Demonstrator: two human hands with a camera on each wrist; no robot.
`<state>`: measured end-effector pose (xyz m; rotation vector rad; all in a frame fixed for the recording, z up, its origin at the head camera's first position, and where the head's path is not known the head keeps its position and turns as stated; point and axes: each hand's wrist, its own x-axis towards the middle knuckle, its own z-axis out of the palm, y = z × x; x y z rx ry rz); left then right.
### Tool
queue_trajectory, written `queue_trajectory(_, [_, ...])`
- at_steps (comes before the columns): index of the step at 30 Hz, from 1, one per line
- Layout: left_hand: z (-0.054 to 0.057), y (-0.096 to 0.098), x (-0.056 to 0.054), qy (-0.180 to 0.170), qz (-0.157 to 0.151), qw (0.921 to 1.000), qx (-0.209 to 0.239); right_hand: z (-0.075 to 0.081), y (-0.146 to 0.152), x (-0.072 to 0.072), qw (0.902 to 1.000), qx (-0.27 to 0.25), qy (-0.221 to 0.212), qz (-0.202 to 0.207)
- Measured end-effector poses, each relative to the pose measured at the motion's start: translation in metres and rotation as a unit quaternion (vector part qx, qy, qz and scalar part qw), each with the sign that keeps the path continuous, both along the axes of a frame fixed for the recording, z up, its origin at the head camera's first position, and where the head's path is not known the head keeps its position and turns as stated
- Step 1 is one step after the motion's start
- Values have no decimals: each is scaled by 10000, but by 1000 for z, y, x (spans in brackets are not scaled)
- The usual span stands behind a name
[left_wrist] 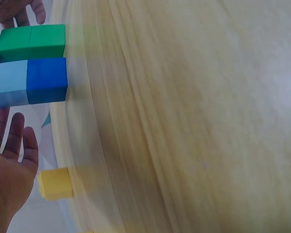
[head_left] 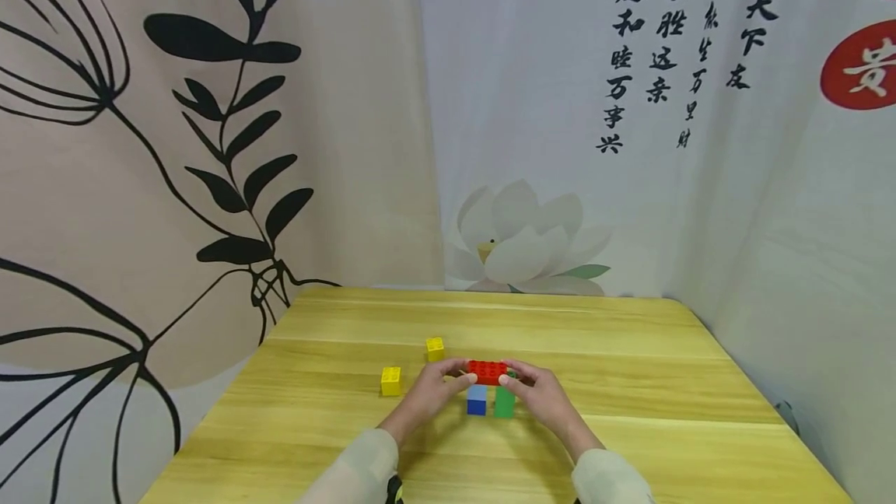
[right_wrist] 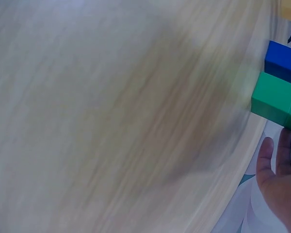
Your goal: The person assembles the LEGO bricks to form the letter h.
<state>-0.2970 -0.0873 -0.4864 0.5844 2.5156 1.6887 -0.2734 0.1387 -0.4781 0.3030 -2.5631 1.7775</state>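
Note:
In the head view a wide red toy brick [head_left: 487, 372] with studs on top lies level between both hands. My left hand [head_left: 428, 393] pinches its left end, and my right hand [head_left: 549, 401] pinches the right end, thumbs on the near side. Under the red brick stand two short stacks side by side. The left stack has a light blue block [head_left: 477, 392] over a dark blue block [head_left: 477, 408]; the right one is two green blocks [left_wrist: 31, 42]. A narrow gap separates the stacks. The left wrist view catches just a sliver of the red brick.
Two yellow blocks stand left of the hands: one nearer [head_left: 390, 382], the other farther back [head_left: 435, 348]. They rest on a wood-grain table [head_left: 665, 379]. Behind the table's far edge hangs a printed curtain [head_left: 371, 138].

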Motion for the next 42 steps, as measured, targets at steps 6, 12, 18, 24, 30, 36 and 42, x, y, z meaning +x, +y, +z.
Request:
queue_trajectory(6, [-1, 1, 1, -65, 60, 10000, 1, -4, 0, -1, 10000, 23, 5, -37])
queue_trajectory(12, [-3, 1, -2, -170, 75, 9998, 23, -5, -1, -2, 9999, -14, 2, -127])
queue_trajectory(18, [-1, 1, -4, -214, 102, 9997, 117, -5, -1, -4, 9997, 54, -22, -248])
queue_trajectory(24, [-1, 0, -5, -53, -14, 9996, 260, -4, -2, -4, 9995, 4, -71, -294])
queue_trajectory(30, [3, -1, -3, -26, -71, 10000, 41, -1, -2, -2, 9997, -16, -49, -236])
queue_trajectory(36, [4, 0, -3, -68, -91, 9999, -42, -2, 0, -1, 10000, -2, -36, -64])
queue_trajectory(42, [7, 0, -3, -73, -105, 9998, -133, 0, 2, 0, 9999, -50, -154, -25])
